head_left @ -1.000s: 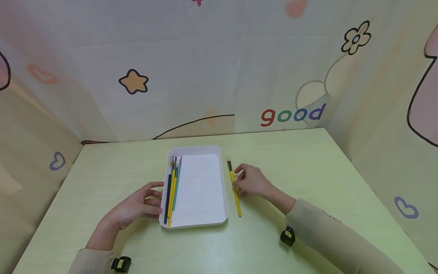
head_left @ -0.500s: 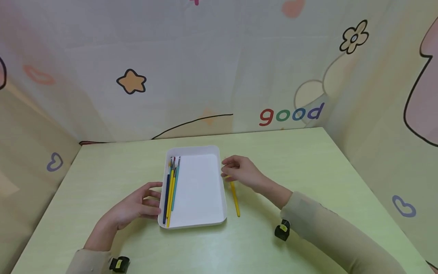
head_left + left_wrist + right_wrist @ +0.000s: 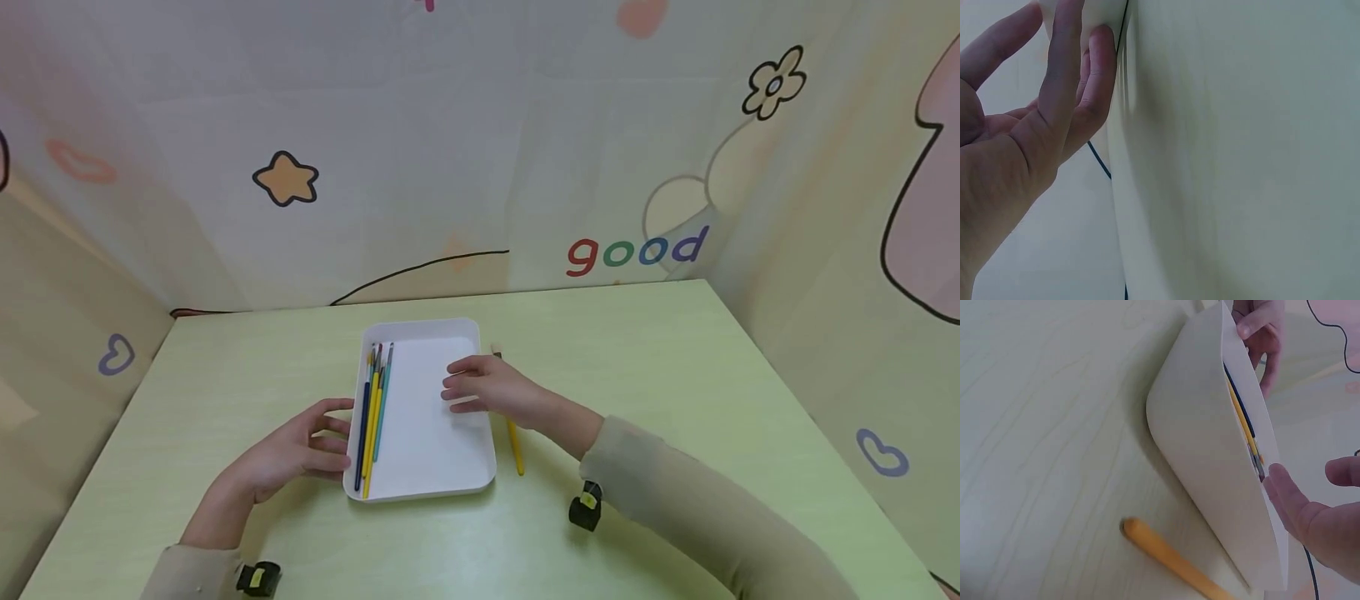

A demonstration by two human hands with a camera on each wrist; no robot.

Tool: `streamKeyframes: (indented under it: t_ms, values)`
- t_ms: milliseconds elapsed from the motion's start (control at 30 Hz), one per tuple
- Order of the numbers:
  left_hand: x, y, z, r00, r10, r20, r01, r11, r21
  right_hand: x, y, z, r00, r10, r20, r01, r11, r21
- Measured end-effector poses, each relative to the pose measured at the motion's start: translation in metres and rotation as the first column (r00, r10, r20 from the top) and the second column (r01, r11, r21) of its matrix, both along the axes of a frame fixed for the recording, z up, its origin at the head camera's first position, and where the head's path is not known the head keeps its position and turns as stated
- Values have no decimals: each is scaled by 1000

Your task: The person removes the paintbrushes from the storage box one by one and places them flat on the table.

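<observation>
A white shallow tray (image 3: 433, 446) lies on the table with several thin paintbrushes (image 3: 372, 429) along its left side, their handles yellow, navy and teal. My left hand (image 3: 288, 450) rests its spread fingers against the tray's left wall, also seen in the left wrist view. Over the right part of the tray hovers my right hand (image 3: 498, 393), fingers loosely extended and holding nothing. Just outside the right wall lies a thicker yellow paintbrush (image 3: 516, 450); my right hand and wrist hide its middle. In the right wrist view, that yellow handle (image 3: 1172, 559) lies beside the tray wall (image 3: 1210, 456).
The pale green table (image 3: 637, 350) meets a printed curtain (image 3: 420, 167) at the back, with more curtain at both sides. Small black cameras (image 3: 587, 506) sit at both wrists.
My right hand has moved left from the yellow paintbrush to over the tray. That paintbrush stays on the table, and my left hand stays at the tray's left side.
</observation>
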State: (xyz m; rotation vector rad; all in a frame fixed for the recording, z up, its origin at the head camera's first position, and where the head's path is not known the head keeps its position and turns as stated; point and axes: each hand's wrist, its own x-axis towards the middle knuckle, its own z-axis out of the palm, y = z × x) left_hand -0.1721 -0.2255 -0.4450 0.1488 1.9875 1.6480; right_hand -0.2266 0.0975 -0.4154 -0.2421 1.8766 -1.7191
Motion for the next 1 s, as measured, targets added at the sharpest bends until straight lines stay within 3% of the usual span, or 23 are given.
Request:
streamKeyframes:
  t_ms: [267,467,1000]
  values:
    - [0,0,0,1000,-9,1,9,1000,15,4,-25,-11,996,13,83,-15,999,31]
    - [0,0,1,1000,-19,-1,19,1000,17,9,-40,-20,991,31,133,-30,1000,-6]
    - [-1,-1,0,1000,-5,21,5,1000,9,11,-75,-18,966,-23,258,45,996,-78]
